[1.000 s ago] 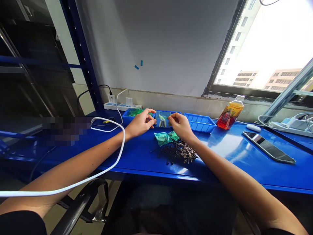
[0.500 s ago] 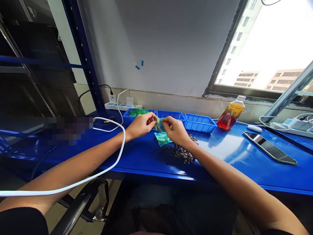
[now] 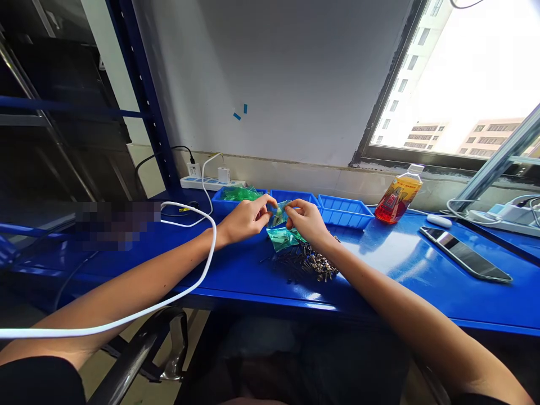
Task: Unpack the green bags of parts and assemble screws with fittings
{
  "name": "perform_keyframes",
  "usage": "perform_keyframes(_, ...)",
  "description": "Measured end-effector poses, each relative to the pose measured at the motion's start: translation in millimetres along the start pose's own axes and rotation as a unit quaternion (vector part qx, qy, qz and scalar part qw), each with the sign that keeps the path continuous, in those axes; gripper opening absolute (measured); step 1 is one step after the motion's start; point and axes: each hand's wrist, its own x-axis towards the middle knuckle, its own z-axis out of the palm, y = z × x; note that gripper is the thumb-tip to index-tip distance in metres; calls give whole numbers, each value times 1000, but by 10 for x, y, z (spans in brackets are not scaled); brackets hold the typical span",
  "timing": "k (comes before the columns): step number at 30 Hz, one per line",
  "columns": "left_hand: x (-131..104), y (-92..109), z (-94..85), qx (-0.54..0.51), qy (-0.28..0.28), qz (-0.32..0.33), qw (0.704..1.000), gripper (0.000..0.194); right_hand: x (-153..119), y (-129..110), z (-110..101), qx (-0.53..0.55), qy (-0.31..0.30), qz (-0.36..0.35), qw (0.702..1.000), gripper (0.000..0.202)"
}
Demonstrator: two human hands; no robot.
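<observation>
My left hand [image 3: 247, 219] and my right hand [image 3: 307, 223] face each other above the blue table, fingers pinched. Between them a small see-through greenish plastic bag [image 3: 279, 214] is held by its opposite edges, with something pale inside that I cannot make out. Just below lies a shiny green plastic bag [image 3: 282, 239], partly hidden by my right hand. A pile of small metal screws [image 3: 316, 265] spreads on the table under my right wrist.
Three blue bins stand along the wall: the left bin [image 3: 219, 207] holds green bags [image 3: 240, 193], beside a middle bin [image 3: 295, 197] and a right bin [image 3: 346, 214]. A drink bottle [image 3: 399, 196] and phone [image 3: 466, 256] sit right. A white cable [image 3: 206, 264] crosses my left forearm.
The bag between my fingers was bunched up and now shows flatter and more spread out. My fingertips have moved slightly apart; more of the green bag below is visible.
</observation>
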Motion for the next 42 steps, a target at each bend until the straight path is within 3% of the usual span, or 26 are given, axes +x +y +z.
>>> perform_keyframes(7,-2,-7,-40,-13,0,-7,1000,20,-30,-39,-2,88,-11,-24,996,32)
perform_keyframes(12,7,9,-49,19,26,17,999,28,5,47,16,92,31,-66,993,11)
perform_keyframes(18,13,-6,-57,51,22,75,996,29,52,109,18,99,42,-99,989,41)
perform_keyframes(23,11,-20,-62,58,13,92,994,26,34,74,16,43,10,-141,989,11)
perform_keyframes(27,13,-29,-58,57,4,89,994,24,5,52,24,24,15,-143,989,4)
perform_keyframes(34,52,-101,-27,24,3,7,1000,18,-27,32,32,-32,52,-178,982,6)
perform_keyframes(36,57,-115,0,-56,-2,-44,997,28,-36,26,19,-73,58,-225,970,8)
perform_keyframes(39,55,-107,49,-213,-8,-114,970,48,-61,20,-3,-144,54,-303,941,16)
perform_keyframes(42,53,-78,80,-250,-3,-113,962,42,-96,28,5,-192,61,-336,920,22)
